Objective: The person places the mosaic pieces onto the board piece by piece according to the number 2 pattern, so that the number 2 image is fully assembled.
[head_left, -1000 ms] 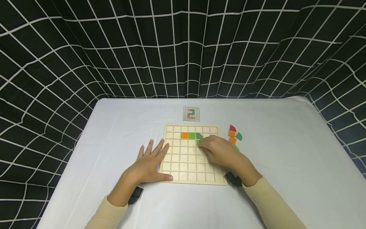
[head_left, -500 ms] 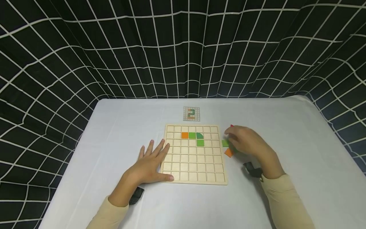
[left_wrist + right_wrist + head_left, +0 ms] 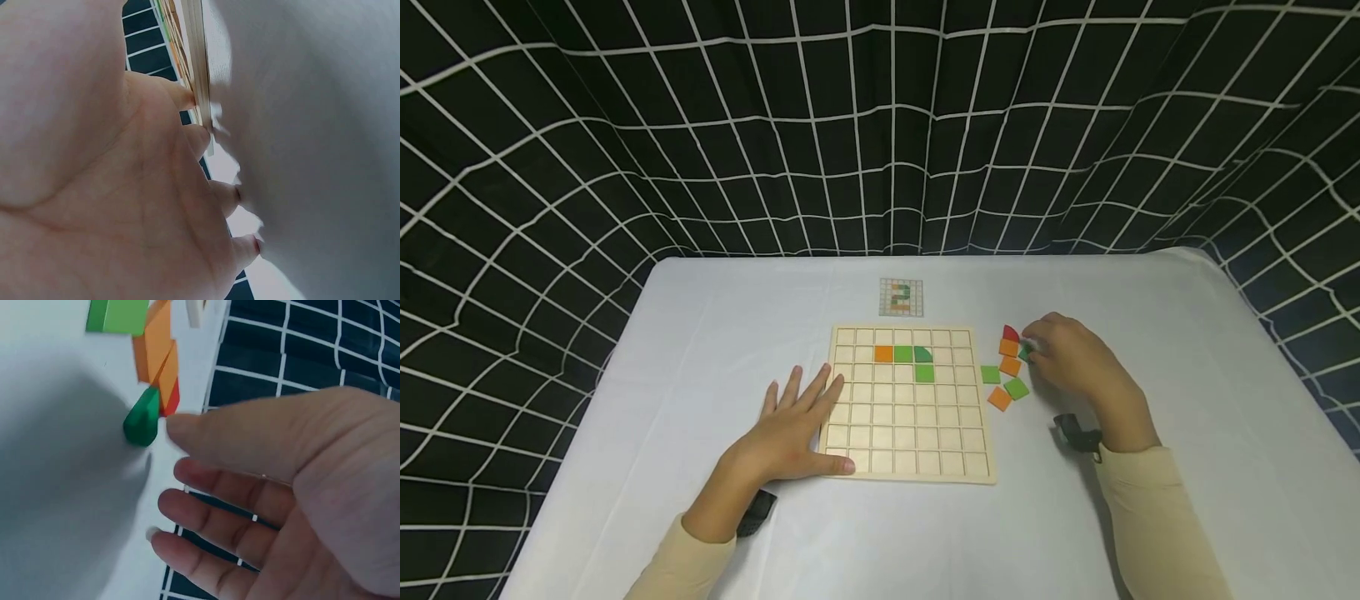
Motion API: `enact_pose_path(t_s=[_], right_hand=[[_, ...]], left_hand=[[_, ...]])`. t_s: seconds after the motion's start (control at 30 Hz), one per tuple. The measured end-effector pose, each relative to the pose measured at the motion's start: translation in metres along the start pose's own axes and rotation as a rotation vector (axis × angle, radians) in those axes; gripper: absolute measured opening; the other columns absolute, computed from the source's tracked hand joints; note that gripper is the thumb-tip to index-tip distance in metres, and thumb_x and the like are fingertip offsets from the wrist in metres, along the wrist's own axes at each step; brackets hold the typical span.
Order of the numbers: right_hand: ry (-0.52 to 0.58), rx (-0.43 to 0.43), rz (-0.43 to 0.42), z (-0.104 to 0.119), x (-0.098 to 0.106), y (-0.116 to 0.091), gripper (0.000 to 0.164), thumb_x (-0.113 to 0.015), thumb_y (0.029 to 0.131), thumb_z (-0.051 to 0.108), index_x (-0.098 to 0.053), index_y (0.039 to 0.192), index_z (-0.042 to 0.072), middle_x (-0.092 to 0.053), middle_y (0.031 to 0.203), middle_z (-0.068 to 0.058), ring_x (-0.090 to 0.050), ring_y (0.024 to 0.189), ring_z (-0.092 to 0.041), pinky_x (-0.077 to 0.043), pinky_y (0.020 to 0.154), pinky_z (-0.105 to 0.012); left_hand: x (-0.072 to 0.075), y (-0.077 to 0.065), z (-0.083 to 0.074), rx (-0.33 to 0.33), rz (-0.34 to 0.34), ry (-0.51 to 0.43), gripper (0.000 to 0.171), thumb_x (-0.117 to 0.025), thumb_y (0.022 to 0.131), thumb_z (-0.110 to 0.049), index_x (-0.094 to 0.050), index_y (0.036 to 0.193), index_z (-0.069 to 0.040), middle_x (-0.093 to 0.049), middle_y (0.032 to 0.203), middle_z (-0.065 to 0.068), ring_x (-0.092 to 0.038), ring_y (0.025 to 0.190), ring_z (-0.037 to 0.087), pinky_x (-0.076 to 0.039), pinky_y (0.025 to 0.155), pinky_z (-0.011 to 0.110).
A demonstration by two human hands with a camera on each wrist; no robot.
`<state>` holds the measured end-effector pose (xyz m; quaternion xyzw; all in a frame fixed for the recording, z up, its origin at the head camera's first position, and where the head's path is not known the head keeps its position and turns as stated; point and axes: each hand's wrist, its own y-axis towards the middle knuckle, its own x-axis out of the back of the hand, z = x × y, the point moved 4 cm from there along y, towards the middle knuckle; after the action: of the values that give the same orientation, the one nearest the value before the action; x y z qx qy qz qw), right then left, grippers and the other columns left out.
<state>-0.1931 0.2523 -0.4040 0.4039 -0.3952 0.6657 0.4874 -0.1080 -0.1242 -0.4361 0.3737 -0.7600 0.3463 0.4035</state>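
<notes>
My left hand [image 3: 786,433] lies spread at the left side of a wooden grid board [image 3: 880,437], thumb and index fingertip overlapping its edge. In the left wrist view the palm [image 3: 125,187] faces the board's side [image 3: 199,56]. My right hand [image 3: 1078,358] is over the loose pieces right of the board, fingers loosely bent. Its thumb [image 3: 187,430] is close beside a dark green quarter-circle tile [image 3: 142,419], with nothing held. On the board sit an orange square tile [image 3: 883,354], a green square tile [image 3: 903,354], a dark green quarter-circle tile [image 3: 922,355] and another green square tile [image 3: 924,373] below it.
Beside the board's right edge lie a red quarter-circle tile [image 3: 1011,333], several orange square tiles [image 3: 999,398] and two green square tiles [image 3: 1017,388]. Behind the board is a small pattern card [image 3: 901,297]. White cloth covers the table [image 3: 745,308]; a black gridded curtain [image 3: 880,125] surrounds it.
My right hand has left the green square tile in the board and moved right to the loose tiles, uncovering several. My left hand stays in place.
</notes>
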Motion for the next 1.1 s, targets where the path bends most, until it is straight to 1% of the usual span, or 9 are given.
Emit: enact_pose_path(t_s=[0.13,0.2,0.5,0.67,0.77,0.9,1.0,1.1], right_hand=[[0.023,-0.058,0.056,-0.002,-0.003,0.002,0.035,-0.073,0.084,-0.004,-0.068,0.119,-0.006,-0.063,0.120,-0.025,-0.055,0.117,-0.043,-0.041,0.102,-0.061],[0.039,-0.062,0.072,-0.004,-0.006,0.004,0.038,-0.075,0.082,-0.004,-0.068,0.119,-0.007,-0.062,0.120,-0.026,-0.054,0.117,-0.043,-0.040,0.102,-0.061],[0.050,-0.055,0.091,-0.015,-0.009,0.002,0.036,-0.078,0.081,-0.002,-0.069,0.115,-0.007,-0.065,0.111,-0.023,-0.057,0.105,-0.039,-0.043,0.099,-0.060],[0.067,-0.059,0.100,-0.014,-0.007,0.001,0.034,-0.077,0.080,0.001,-0.069,0.112,-0.007,-0.066,0.108,-0.022,-0.058,0.101,-0.037,-0.046,0.097,-0.059],[0.067,-0.057,0.099,-0.014,-0.006,0.001,0.032,-0.079,0.079,0.003,-0.069,0.108,-0.007,-0.067,0.105,-0.020,-0.058,0.099,-0.036,-0.047,0.095,-0.058],[0.055,-0.048,0.090,-0.013,-0.006,0.001,0.029,-0.080,0.078,0.008,-0.070,0.101,-0.006,-0.068,0.096,-0.016,-0.059,0.092,-0.033,-0.050,0.090,-0.055],[0.045,-0.058,0.089,-0.013,-0.006,0.001,0.024,-0.079,0.078,0.010,-0.071,0.096,-0.004,-0.067,0.089,-0.012,-0.058,0.084,-0.030,-0.052,0.084,-0.052],[0.039,-0.064,0.093,-0.013,-0.007,0.001,0.024,-0.079,0.078,0.010,-0.071,0.096,-0.003,-0.067,0.088,-0.011,-0.059,0.082,-0.029,-0.053,0.082,-0.051]], left_hand=[[0.000,0.000,0.001,0.000,-0.005,0.002,0.119,-0.074,0.075,-0.070,-0.016,0.162,-0.014,0.000,0.167,0.009,0.010,0.148,0.046,0.005,0.111,0.070],[0.000,0.000,0.001,0.001,-0.005,0.003,0.119,-0.074,0.075,-0.070,-0.016,0.162,-0.014,0.000,0.167,0.009,0.010,0.148,0.046,0.005,0.111,0.070],[-0.004,0.000,-0.001,0.014,0.016,0.002,0.119,-0.073,0.075,-0.071,-0.016,0.162,-0.014,0.001,0.167,0.008,0.011,0.148,0.045,0.006,0.111,0.069],[-0.003,0.000,-0.001,0.007,0.007,0.003,0.119,-0.074,0.075,-0.070,-0.017,0.162,-0.013,0.000,0.167,0.009,0.011,0.148,0.045,0.006,0.111,0.070],[-0.002,0.000,0.000,0.007,0.005,0.004,0.118,-0.074,0.075,-0.070,-0.016,0.162,-0.014,0.001,0.167,0.009,0.011,0.148,0.045,0.006,0.111,0.070],[-0.001,0.000,0.001,0.005,0.005,-0.001,0.118,-0.073,0.076,-0.070,-0.015,0.162,-0.015,0.001,0.167,0.009,0.012,0.148,0.044,0.006,0.111,0.070],[-0.001,0.000,0.001,0.003,0.005,-0.001,0.118,-0.073,0.076,-0.070,-0.015,0.162,-0.015,0.002,0.167,0.008,0.013,0.148,0.044,0.006,0.111,0.070],[-0.001,0.000,0.002,0.002,0.003,0.000,0.118,-0.073,0.075,-0.071,-0.015,0.162,-0.015,0.001,0.167,0.008,0.013,0.148,0.044,0.007,0.111,0.069]])
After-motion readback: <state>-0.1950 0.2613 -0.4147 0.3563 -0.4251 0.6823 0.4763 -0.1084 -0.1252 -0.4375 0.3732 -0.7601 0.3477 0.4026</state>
